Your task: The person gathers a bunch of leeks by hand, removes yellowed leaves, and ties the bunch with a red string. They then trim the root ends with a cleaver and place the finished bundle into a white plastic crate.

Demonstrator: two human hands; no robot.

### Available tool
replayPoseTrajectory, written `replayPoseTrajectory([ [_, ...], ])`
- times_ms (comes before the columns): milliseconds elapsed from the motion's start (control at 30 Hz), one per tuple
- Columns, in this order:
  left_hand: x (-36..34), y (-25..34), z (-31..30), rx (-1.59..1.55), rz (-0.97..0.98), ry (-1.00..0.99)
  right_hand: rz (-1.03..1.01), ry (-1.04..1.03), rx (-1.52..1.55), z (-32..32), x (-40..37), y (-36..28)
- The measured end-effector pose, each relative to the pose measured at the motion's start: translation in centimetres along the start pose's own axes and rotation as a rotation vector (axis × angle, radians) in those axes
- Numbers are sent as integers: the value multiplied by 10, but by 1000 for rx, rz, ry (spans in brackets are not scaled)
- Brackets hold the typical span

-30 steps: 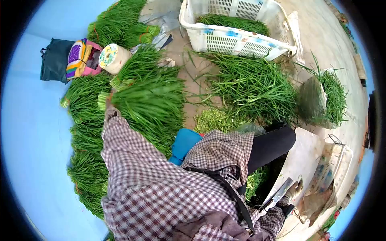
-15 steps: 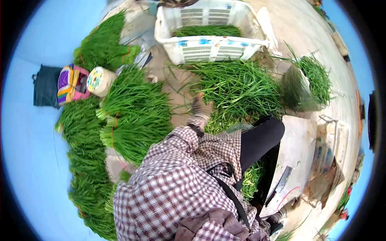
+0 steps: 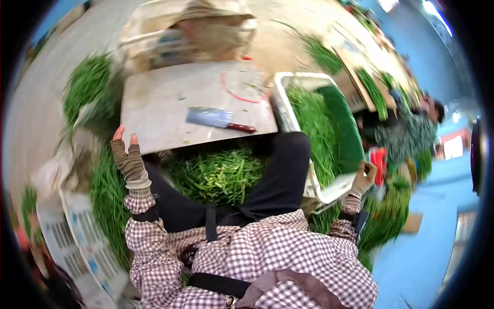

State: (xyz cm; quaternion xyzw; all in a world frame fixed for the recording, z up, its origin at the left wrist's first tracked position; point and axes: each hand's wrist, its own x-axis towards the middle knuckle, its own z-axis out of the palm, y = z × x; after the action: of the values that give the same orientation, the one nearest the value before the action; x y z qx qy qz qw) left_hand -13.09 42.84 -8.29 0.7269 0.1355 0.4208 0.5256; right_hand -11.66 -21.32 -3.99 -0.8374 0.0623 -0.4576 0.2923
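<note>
My left hand, in a fingerless brown glove, is raised at the near left corner of a white board. Its fingers are apart and it holds nothing. My gloved right hand is beside the near right corner of a white bin, its fingers curled in and nothing visible in them. On the board lies a cleaver with a dark red handle, touched by neither hand. Long green leaves like chives fill much of the bin, beside a green inner panel.
Between my knees, below the board, lies a heap of cut leaves. A white crate and more leaves are at my left. A crate with brown cloth stands beyond the board. Another person sits at far right.
My view has turned right, from the bundled leaves and white crate to the board and bin. My left hand has left the leaf pile, and my right hand has come into sight.
</note>
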Motion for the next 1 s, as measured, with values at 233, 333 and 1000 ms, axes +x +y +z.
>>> replayPoseTrajectory([
  [233, -49, 18, 162, 26, -20, -686, 375, -74, 229, 18, -46, 10],
  [333, -84, -3, 200, 304, -133, -866, 254, -313, 334, 81, -23, -53],
  [1000, -81, -71, 278, 678, 59, -811, -457, -1125, -194, 480, -23, -95],
])
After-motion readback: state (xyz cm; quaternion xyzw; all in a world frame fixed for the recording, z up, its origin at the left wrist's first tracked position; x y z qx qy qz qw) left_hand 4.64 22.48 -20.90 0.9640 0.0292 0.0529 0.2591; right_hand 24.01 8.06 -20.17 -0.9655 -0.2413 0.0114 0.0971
